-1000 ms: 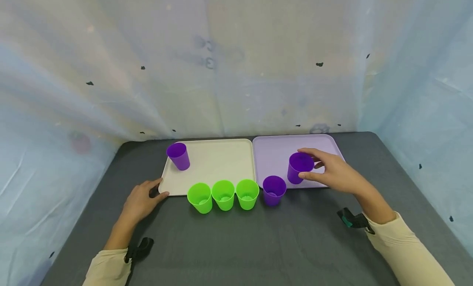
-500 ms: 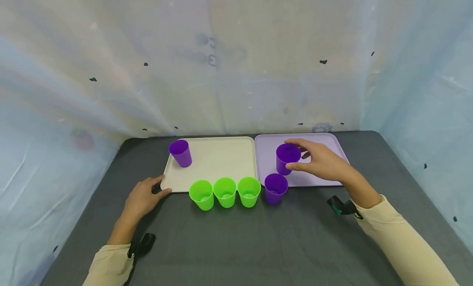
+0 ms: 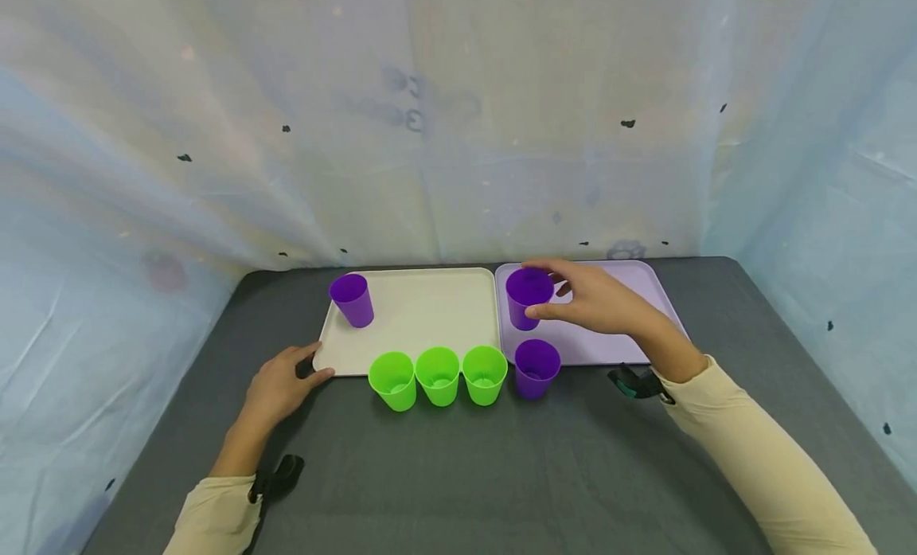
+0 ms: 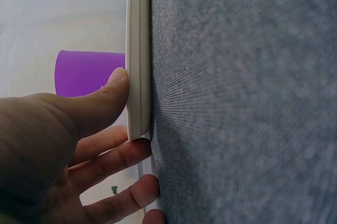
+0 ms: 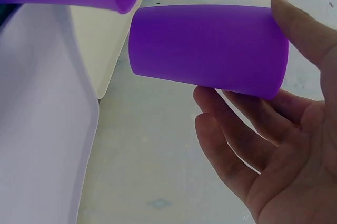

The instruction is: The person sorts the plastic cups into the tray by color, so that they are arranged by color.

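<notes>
The right hand (image 3: 598, 300) reaches forward and to the left over the lilac tray (image 3: 616, 332), its sleeve running back toward the near right corner of the counter (image 3: 501, 475), and holds a purple cup (image 3: 528, 297) by the rim end, thumb on the near side and fingers (image 3: 544, 266) curled round the far side. That cup stands upright, mouth up, its long axis vertical, over the left edge of the lilac tray beside the seam with the cream tray (image 3: 423, 320); whether its base rests on the tray or hangs just above it cannot be told. The left hand (image 3: 275, 389) lies low on the counter at the near left corner of the cream tray, fingers relaxed, thumb against the tray's edge. The left wrist view shows what the head view cannot: the thumb (image 4: 105, 103) pressed flat on the tray's rim (image 4: 138, 56) and the other fingers tucked at its corner, with a second purple cup (image 4: 89, 72) behind. The right wrist view shows the held cup (image 5: 208, 50) from the side, pinched between thumb and fingertips, the palm apart from it. Only the head view shows the three green cups (image 3: 438, 376) in a row and a third purple cup (image 3: 536, 368) just right of them, all upright on the counter in front of the trays.
</notes>
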Motion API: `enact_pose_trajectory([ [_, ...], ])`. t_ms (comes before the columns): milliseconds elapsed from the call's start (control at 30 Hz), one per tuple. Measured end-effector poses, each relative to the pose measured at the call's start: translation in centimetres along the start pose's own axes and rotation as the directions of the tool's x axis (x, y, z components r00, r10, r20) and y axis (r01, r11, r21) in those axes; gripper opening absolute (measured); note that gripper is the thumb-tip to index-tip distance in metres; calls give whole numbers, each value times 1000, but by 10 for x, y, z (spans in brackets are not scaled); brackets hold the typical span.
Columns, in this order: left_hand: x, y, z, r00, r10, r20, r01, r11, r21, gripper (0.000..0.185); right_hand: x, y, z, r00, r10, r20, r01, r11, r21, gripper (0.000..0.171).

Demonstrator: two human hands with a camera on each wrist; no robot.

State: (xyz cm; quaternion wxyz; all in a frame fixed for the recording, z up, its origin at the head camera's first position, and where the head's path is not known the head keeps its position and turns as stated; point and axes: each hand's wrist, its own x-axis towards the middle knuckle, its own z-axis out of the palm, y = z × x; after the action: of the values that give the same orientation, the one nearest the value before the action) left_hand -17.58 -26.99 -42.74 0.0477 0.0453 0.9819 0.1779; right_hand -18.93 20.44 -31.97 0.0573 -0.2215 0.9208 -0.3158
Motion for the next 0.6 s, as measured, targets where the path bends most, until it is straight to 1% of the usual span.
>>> enact_pose_trajectory([
  [167, 1, 2, -1, 1000, 13, -21, -13, 1000, 0, 67, 11, -7, -2, 999, -36, 21, 35, 999, 33, 75],
  [267, 2, 2, 0, 1000, 17, -25, -17, 1000, 1, 68, 18, -12, -3, 998, -43, 36, 41, 998, 42, 74],
  [433, 2, -2, 0, 1000, 11, -23, -11, 1000, 6, 69, 31, -23, 0, 998, -38, 51, 35, 998, 47, 74],
  [600, 1, -2, 2, 999, 20, -25, -20, 1000, 3, 69, 43, -31, 4, 995, -59, 82, 56, 998, 35, 73],
])
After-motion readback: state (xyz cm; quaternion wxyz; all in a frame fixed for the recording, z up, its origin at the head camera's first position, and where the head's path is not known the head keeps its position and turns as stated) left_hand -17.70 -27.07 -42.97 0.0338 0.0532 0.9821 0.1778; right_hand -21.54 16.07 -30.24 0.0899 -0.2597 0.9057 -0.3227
